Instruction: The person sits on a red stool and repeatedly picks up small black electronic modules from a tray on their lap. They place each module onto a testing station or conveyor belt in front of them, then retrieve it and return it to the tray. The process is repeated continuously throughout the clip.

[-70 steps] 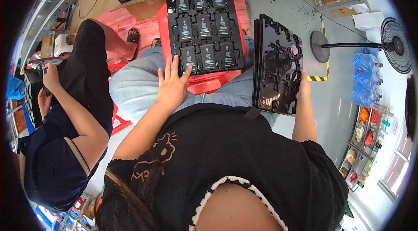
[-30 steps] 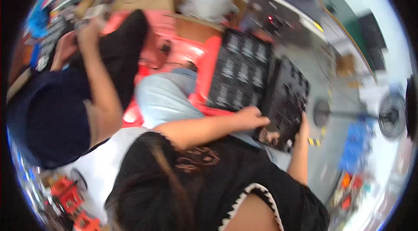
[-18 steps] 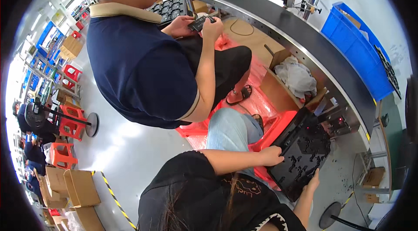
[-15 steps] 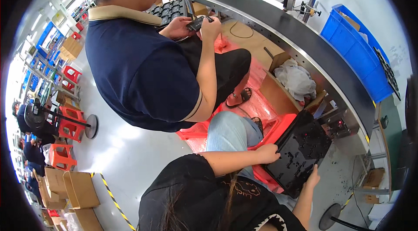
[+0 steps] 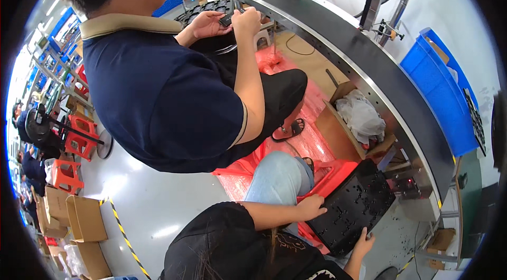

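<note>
A thin black plastic tray [image 5: 351, 207] with a raised, uneven pattern on its surface lies tilted over my lap. My left hand [image 5: 311, 207] grips its left edge, the fingers mostly hidden beneath. At the near right edge my right hand [image 5: 362, 243] holds it too, with its fingertips at the rim. Red plastic sheeting [image 5: 346, 170] shows just behind the tray. The tray's far right corner is close to a metal box with a small red light [image 5: 405, 185], under the end of the conveyor.
A co-worker [image 5: 163, 90] sits ahead on the left, holding a small dark object. A dark conveyor belt [image 5: 338, 32] curves along the right, bearing a blue bin [image 5: 435, 95]. Beneath it stands a cardboard box with clear plastic bags [image 5: 360, 116]. Small dark bits [image 5: 396, 232] litter the floor.
The view has shifted, so the surroundings sit lower on the right. The tray has come lower and slightly left in the picture, still in both my hands. The co-worker's hands have moved.
</note>
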`<state>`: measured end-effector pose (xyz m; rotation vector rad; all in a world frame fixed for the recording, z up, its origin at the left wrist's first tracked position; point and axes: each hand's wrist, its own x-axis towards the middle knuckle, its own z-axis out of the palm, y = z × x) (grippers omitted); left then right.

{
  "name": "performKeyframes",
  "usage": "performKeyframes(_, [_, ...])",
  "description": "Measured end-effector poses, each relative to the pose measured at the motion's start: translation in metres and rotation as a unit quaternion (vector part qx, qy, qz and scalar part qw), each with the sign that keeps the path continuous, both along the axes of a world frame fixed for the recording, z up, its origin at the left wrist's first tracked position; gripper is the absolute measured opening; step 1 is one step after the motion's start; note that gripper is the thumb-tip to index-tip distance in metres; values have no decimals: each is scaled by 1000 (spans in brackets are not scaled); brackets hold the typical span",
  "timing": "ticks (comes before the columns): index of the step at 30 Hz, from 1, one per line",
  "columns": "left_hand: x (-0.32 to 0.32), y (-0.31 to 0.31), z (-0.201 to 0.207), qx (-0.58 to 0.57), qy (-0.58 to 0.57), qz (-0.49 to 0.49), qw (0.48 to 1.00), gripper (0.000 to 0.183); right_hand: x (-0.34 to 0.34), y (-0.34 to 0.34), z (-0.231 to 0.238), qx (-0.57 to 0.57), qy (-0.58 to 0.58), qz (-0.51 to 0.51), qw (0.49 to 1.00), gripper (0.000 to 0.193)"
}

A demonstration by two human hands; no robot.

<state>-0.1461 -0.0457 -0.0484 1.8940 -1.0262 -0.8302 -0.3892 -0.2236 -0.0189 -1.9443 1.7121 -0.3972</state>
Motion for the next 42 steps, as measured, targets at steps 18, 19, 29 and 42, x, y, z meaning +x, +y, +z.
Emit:
performKeyframes(18, [-29,-30,-1,-11,-60,12,998,67,-6,37,-50,-142,187,-18,972,63])
performKeyframes(19, [-27,-29,2,-10,-68,12,998,67,-6,38,-50,-152,179,-11,972,62])
performKeyframes(29, [-18,-33,6,-21,-45,13,999,66,25,41,11,-33,77,-31,996,64])
performKeyframes(42, [46,16,71,-192,-185,166,949,59,-51,-23,15,104,176,67,977,71])
